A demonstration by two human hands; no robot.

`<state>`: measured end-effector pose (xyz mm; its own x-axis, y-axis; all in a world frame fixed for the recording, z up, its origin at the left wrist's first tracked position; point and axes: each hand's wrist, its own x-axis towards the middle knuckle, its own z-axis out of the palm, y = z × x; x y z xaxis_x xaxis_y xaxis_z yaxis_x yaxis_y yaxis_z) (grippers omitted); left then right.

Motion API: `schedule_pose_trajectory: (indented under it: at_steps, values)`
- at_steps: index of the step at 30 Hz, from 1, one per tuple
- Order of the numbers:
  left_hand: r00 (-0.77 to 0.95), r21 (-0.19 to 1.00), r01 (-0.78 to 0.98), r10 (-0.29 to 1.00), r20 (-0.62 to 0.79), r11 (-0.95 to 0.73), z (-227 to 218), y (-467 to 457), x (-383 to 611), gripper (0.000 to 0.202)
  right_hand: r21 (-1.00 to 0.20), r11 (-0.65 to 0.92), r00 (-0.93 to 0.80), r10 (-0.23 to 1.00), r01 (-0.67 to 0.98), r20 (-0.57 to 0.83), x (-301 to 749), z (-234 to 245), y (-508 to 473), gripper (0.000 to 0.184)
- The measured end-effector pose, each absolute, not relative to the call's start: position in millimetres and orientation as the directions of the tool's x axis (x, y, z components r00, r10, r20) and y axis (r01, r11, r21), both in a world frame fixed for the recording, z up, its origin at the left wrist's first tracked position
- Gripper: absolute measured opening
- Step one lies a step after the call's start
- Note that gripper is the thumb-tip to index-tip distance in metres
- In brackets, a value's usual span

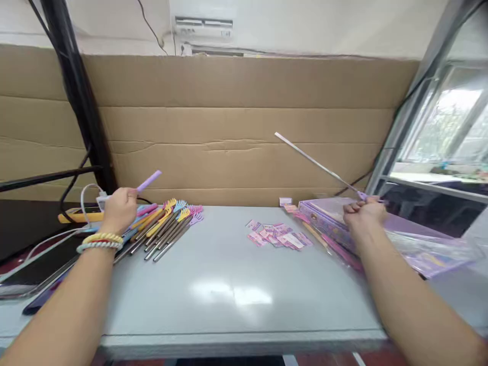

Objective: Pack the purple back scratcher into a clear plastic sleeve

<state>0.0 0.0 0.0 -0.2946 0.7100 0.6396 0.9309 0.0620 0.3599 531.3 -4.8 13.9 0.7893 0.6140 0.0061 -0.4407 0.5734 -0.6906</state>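
Gripping a purple stick (pixel 149 180) in the left hand (pixel 120 206), near piled back scratchers (pixel 171 223). Pinching a thin silver rod (pixel 313 160) by its purple end in the right hand (pixel 362 216), above plastic-wrapped packs (pixel 324 216). Facing small pink cards (pixel 280 236), scattered on the gray table (pixel 213 274) between pile and packs.

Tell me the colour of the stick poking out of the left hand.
Light purple; the stick in the left hand shows best in the head view.
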Motion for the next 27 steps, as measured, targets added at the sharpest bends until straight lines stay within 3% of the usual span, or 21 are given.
schedule_pose_trajectory:
  at_steps: [11, 27]
  values:
    - [0.059, 0.289, 0.919, 0.816, 0.575, -0.269, -24.5, 13.7, 42.5, 0.033, -0.773, 0.478, 0.507, 0.828, -0.418, 0.238, 494.1, 1.1, 3.5, 0.029]
    - [0.185, 0.349, 0.840, 0.823, 0.537, -0.416, -32.9, 14.6, 51.5, 0.035, -0.806, 0.437, 0.477, 0.850, -0.399, 0.225, 481.3, -10.7, 9.9, 0.029]
